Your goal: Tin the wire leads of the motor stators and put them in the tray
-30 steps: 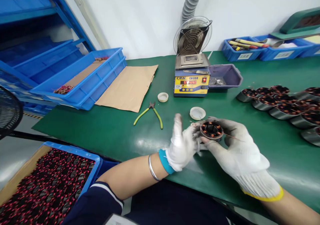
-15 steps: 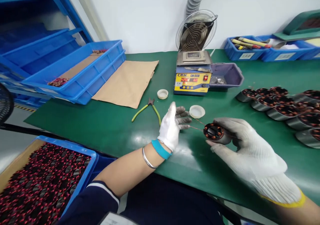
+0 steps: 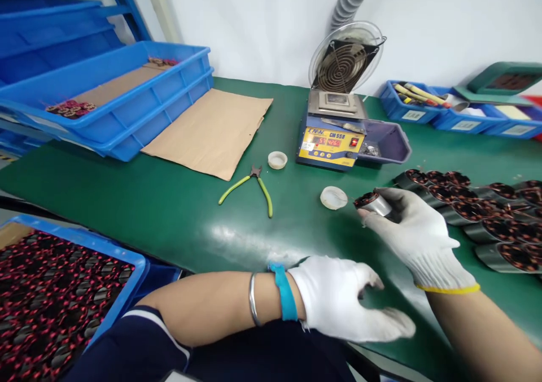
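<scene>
My right hand [image 3: 410, 232], in a white knit glove with a yellow cuff, grips a small motor stator [image 3: 379, 204] between thumb and fingers. The stator lies tilted, its copper-wound end facing left, just above the green table. Lower down, near the table's front edge, my gloved left hand [image 3: 345, 300] holds nothing, thumb and fingers apart and pointing right. Left of the stator sits a shallow white cup [image 3: 333, 198] with a translucent filling. Green-handled cutting pliers [image 3: 256, 173] lie splayed farther left, beside a second white cup [image 3: 277, 160].
Finished-looking stators [image 3: 499, 229] stand grouped at right. A solder pot [image 3: 332, 144] with a fan and a purple bin [image 3: 396, 139] stand behind. Brown cardboard [image 3: 212, 127] and a blue crate [image 3: 127, 130] are at left. A tray [image 3: 141, 266] of red-wired stators sits lower left.
My left hand has left the stator's wire leads, moving down and right toward the table edge. My right hand has turned the stator so its side shows more. The camera view has shifted.
</scene>
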Action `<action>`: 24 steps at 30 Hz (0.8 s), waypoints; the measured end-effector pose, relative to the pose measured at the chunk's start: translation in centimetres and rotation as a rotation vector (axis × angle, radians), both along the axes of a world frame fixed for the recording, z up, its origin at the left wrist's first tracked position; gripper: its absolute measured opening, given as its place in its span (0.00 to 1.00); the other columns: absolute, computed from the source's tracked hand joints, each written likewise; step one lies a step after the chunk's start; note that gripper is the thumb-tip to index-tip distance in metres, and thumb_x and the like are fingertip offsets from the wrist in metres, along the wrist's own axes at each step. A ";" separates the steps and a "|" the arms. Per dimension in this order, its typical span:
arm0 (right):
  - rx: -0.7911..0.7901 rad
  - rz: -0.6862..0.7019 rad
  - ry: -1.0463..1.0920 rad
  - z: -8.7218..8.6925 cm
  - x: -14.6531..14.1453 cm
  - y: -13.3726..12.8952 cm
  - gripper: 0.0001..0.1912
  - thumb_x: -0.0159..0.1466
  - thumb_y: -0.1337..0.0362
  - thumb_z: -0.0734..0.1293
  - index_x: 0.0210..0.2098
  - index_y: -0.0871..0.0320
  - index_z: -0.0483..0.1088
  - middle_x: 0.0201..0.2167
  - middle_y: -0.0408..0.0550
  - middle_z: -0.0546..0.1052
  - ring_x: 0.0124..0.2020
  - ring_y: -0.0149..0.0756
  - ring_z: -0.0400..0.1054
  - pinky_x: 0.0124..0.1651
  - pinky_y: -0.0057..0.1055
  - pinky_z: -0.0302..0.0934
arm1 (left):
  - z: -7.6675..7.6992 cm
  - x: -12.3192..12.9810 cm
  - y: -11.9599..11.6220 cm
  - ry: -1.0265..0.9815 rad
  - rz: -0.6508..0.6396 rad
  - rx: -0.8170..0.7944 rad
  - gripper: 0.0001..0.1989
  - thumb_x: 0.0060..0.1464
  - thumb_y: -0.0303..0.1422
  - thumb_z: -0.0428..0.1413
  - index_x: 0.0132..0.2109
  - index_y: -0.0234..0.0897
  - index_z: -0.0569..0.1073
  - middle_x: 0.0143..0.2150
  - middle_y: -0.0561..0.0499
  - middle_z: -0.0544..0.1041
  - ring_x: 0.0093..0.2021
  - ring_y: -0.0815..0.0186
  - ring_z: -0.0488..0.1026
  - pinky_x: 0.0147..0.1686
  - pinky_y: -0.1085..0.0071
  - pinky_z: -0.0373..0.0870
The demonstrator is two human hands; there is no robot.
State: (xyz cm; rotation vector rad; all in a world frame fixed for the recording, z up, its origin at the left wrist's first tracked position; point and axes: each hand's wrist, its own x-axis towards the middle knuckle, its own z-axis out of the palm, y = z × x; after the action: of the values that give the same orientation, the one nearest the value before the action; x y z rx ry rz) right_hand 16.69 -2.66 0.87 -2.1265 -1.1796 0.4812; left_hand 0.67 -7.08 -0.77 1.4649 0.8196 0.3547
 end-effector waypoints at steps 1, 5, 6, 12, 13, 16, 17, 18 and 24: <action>-0.034 0.002 -0.029 0.2 -0.1 0.5 0.32 0.39 0.54 0.71 0.45 0.58 0.75 0.35 0.51 0.78 0.36 0.44 0.74 0.46 0.45 0.70 | 0.1 -0.1 0.1 0.076 -0.108 0.086 0.22 0.40 0.49 0.65 0.38 0.40 0.75 0.35 0.46 0.79 0.42 0.50 0.77 0.47 0.56 0.72; -0.136 0.026 -0.128 0.7 -0.5 1.9 0.31 0.40 0.54 0.71 0.44 0.55 0.76 0.32 0.48 0.78 0.35 0.45 0.73 0.47 0.44 0.69 | 0.3 -0.3 0.7 0.235 -0.368 0.298 0.33 0.53 0.56 0.53 0.57 0.38 0.73 0.55 0.39 0.77 0.55 0.47 0.74 0.53 0.56 0.71; -0.155 0.034 -0.146 0.7 -0.6 2.1 0.31 0.40 0.54 0.71 0.44 0.54 0.76 0.31 0.47 0.78 0.35 0.45 0.73 0.47 0.44 0.69 | 0.3 -0.3 0.8 0.225 -0.377 0.314 0.34 0.54 0.56 0.52 0.59 0.38 0.71 0.56 0.39 0.76 0.56 0.47 0.74 0.54 0.57 0.70; -0.180 0.052 -0.222 0.6 0.0 2.1 0.33 0.42 0.51 0.70 0.48 0.52 0.75 0.36 0.48 0.79 0.39 0.48 0.73 0.48 0.44 0.68 | -0.5 -0.2 0.3 0.214 -0.421 0.442 0.37 0.55 0.60 0.47 0.57 0.36 0.72 0.51 0.38 0.78 0.50 0.46 0.76 0.45 0.57 0.74; -0.156 0.049 -0.252 0.4 0.4 1.9 0.34 0.43 0.50 0.69 0.49 0.52 0.75 0.38 0.49 0.79 0.41 0.48 0.73 0.49 0.45 0.67 | -0.6 -0.3 0.2 0.216 -0.429 0.464 0.37 0.55 0.61 0.46 0.56 0.36 0.72 0.50 0.38 0.78 0.49 0.46 0.77 0.43 0.57 0.74; -0.001 0.080 -0.520 0.0 1.7 1.4 0.32 0.48 0.47 0.67 0.51 0.50 0.73 0.45 0.51 0.77 0.43 0.50 0.72 0.46 0.46 0.67 | -0.8 -0.3 0.0 0.206 -0.440 0.545 0.38 0.57 0.61 0.43 0.58 0.35 0.71 0.50 0.37 0.78 0.48 0.46 0.77 0.40 0.59 0.73; 0.056 0.135 -0.664 -0.2 2.1 1.2 0.29 0.50 0.47 0.67 0.50 0.49 0.73 0.47 0.52 0.76 0.43 0.50 0.72 0.43 0.45 0.67 | -0.8 -0.4 0.0 0.197 -0.438 0.573 0.38 0.57 0.61 0.43 0.58 0.35 0.71 0.49 0.37 0.78 0.47 0.47 0.77 0.39 0.60 0.73; 0.094 0.213 -0.817 -0.3 2.3 1.1 0.26 0.53 0.49 0.66 0.49 0.50 0.74 0.47 0.53 0.76 0.42 0.50 0.71 0.39 0.44 0.66 | -0.8 -0.4 0.0 0.190 -0.434 0.597 0.37 0.58 0.60 0.44 0.57 0.35 0.72 0.48 0.37 0.79 0.45 0.47 0.78 0.37 0.61 0.72; -0.028 0.597 -1.339 -0.4 1.5 1.3 0.15 0.65 0.62 0.60 0.45 0.49 0.77 0.49 0.55 0.76 0.34 0.43 0.66 0.28 0.36 0.54 | -0.6 -0.4 0.1 0.187 -0.423 0.680 0.34 0.57 0.60 0.45 0.47 0.35 0.76 0.41 0.38 0.80 0.39 0.51 0.79 0.30 0.66 0.68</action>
State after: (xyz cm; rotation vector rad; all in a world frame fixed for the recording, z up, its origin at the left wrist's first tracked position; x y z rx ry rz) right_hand 18.19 -1.36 0.45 -1.9937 -2.5144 -0.8858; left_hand 0.28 -7.00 -1.39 2.2837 0.5249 0.1769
